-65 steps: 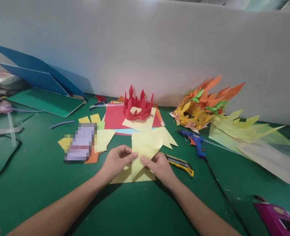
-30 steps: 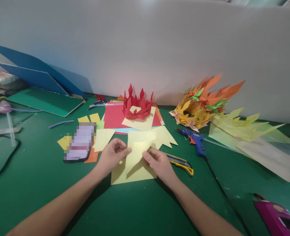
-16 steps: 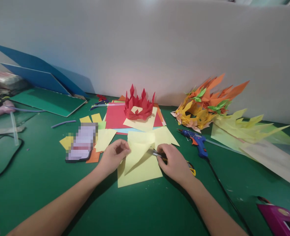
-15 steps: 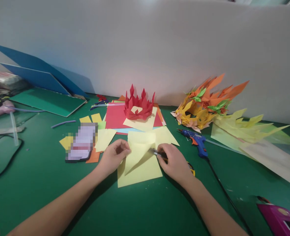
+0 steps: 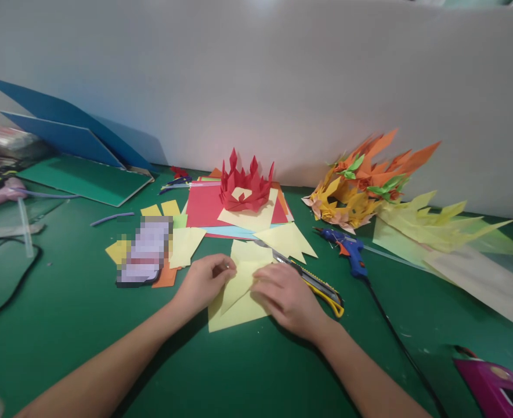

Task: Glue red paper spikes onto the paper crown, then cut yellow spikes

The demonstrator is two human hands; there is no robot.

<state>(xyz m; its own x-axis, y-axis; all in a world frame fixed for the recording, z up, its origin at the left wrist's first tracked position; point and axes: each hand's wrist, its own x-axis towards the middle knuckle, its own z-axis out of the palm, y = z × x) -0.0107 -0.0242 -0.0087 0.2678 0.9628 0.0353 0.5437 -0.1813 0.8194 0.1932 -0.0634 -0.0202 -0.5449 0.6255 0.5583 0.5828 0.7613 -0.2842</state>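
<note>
A pale yellow sheet of paper [image 5: 244,284] with a loose folded flap lies in front of me, over another yellow piece. My left hand [image 5: 206,281] is closed, thumb and fingers pinching the sheet's left edge. On the right side of the flap, my right hand [image 5: 282,293] has its fingers bent together at the paper's edge, slightly blurred. A utility knife [image 5: 320,283] with a yellow and black handle rests on the table just beyond the right hand, its blade pointing to the far left. Cut yellow paper [image 5: 286,239] lies behind the blade.
A red paper crown [image 5: 245,194] stands on stacked coloured sheets at the back. Right of it are orange and yellow paper crowns [image 5: 347,203] and a blue glue gun [image 5: 350,252] with its cord. A phone [image 5: 147,249] lies left; a pink tool [image 5: 494,383] sits front right.
My right hand has let go of the utility knife, which now lies on the table, and has moved left onto the paper. The raised flap has come down. My left hand has shifted slightly right.
</note>
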